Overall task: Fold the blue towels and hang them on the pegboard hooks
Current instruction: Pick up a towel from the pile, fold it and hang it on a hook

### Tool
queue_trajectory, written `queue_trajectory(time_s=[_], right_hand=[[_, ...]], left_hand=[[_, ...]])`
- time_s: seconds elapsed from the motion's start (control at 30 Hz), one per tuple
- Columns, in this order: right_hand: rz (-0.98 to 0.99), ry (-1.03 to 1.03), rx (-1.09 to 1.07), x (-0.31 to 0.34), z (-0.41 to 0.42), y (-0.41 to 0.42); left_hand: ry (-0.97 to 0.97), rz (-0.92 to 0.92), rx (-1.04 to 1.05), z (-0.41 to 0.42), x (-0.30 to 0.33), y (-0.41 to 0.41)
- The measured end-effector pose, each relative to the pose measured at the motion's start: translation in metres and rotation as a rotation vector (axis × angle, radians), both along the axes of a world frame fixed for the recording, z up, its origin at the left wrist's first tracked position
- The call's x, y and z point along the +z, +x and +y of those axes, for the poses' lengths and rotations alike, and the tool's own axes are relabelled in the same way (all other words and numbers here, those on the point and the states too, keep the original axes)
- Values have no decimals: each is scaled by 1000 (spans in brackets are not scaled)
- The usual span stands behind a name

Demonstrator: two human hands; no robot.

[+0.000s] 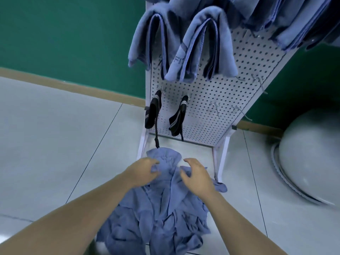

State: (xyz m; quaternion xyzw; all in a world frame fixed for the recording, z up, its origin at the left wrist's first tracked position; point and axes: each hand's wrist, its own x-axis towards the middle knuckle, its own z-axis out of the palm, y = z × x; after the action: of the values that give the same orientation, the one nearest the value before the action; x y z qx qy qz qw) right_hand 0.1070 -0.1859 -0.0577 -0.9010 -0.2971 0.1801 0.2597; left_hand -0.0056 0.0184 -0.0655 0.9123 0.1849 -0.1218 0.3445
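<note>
L grip (145, 172) pinching blue towel (161, 208), R grip (197, 176) curled over it

We count two hands, the left hand (142, 171) and the right hand (197, 174), one crumpled towel pile (158, 214), two folded blue towels (202, 45) fully in view on the one pegboard (230, 111), more cut off above, and two black items (153, 111).
</note>
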Motion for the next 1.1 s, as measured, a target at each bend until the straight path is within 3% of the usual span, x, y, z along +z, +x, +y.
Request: queue_trajectory(time_s=[0.17, 0.27, 0.37, 0.5, 0.7, 0.93, 1.1], right_hand=[[243, -179, -4, -52, 2, 1], [165, -172, -54, -60, 9, 6], [97, 7, -108, -54, 16, 14], [147, 296, -126, -1, 27, 24], [195, 513, 14, 110, 45, 28], [-51, 744, -17, 254, 36, 9], [-227, 888, -146, 340, 6, 7]], left_hand=[[-15, 39, -142, -16, -33, -2], [23, 7, -171, -23, -41, 2], [-96, -1, -136, -25, -43, 6], [-273, -67, 14, -37, -17, 19], [-267, -252, 162, -60, 30, 22], [-140, -418, 140, -27, 148, 9], [-55, -373, 43, -2, 240, -8]])
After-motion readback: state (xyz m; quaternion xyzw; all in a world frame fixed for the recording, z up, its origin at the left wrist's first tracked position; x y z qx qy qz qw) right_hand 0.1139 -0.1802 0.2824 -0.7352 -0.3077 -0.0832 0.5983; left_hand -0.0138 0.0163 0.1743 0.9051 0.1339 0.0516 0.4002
